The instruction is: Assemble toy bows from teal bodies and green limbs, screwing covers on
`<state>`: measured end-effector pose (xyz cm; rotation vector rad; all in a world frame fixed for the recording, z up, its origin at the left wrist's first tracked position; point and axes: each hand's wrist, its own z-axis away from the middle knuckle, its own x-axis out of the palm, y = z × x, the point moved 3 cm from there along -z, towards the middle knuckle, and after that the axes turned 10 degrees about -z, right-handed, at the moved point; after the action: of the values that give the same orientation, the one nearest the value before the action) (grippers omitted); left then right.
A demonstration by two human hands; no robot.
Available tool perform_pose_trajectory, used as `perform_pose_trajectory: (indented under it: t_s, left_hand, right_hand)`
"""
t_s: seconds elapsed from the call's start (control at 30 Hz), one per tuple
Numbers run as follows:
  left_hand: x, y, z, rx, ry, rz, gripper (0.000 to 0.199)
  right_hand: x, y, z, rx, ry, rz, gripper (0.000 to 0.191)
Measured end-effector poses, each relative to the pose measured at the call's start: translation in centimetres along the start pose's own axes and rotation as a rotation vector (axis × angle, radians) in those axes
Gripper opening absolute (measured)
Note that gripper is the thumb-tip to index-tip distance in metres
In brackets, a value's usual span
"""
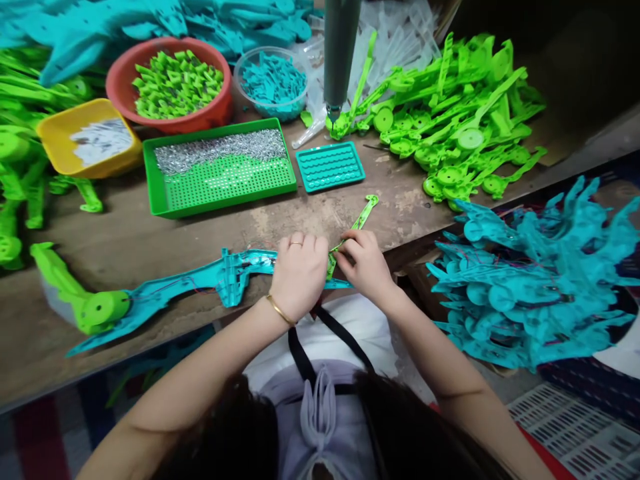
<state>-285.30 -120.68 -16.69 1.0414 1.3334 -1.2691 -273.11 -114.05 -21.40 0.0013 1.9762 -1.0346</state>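
A long teal bow-shaped plastic shell (180, 280) lies along the front edge of the workbench, with thin red wires inside it. At its left end sits a lime-green limb (103, 310) with a round hub. My left hand (303, 277), wearing a ring and a bracelet, is closed over the shell's right part and hides it. Beside it, my right hand (365, 263) pinches a thin lime-green plastic arm (365, 212), whose far end points up and away. Where this arm meets the shell, my fingers cover most of the joint.
An electric screwdriver (342, 53) hangs above the bench. Behind the shell are a green tray of screws (220, 200), a small teal tray (330, 168), a yellow bowl (55, 143), and a red bowl (117, 87). Green arms (470, 120) and teal shells (530, 280) are heaped at right.
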Motion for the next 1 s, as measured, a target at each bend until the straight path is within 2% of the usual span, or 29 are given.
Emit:
perform_pose_trajectory:
  t_s: [0.17, 0.3, 0.47, 0.63, 0.83, 1.0]
  left_hand:
    - [0.4, -2.9, 1.8, 0.131, 0.039, 0.146, 0.025]
    - [1.5, -4.8, 3.3, 0.16, 0.078, 0.236, 0.027]
    - [2.3, -4.9, 3.8, 0.12, 0.148, 0.173, 0.024]
    - [2.1, -4.8, 3.6, 0.14, 0.135, 0.174, 0.027]
    - [2.0, -5.3, 3.1, 0.183, 0.074, 0.229, 0.029]
    - [1.7, -7.3, 3.3, 0.197, 0.09, 0.283, 0.031]
  right_hand:
    - [0.0, -0.1, -0.3, 0.069, -0.011, -0.046, 0.007]
    - [-0.3, -0.1, -0.4, 0.099, -0.03, -0.107, 0.005]
    - [-0.4, -0.2, -0.5, 0.119, -0.033, -0.081, 0.006]
    - [-0.5, -1.3, -0.7, 0.135, -0.049, 0.03, 0.004]
    - [0.9, -4.5, -0.5, -0.061, -0.156, 0.095, 0.02]
    - [2.0, -4.7, -0.4, -0.1, -0.152, 0.187, 0.021]
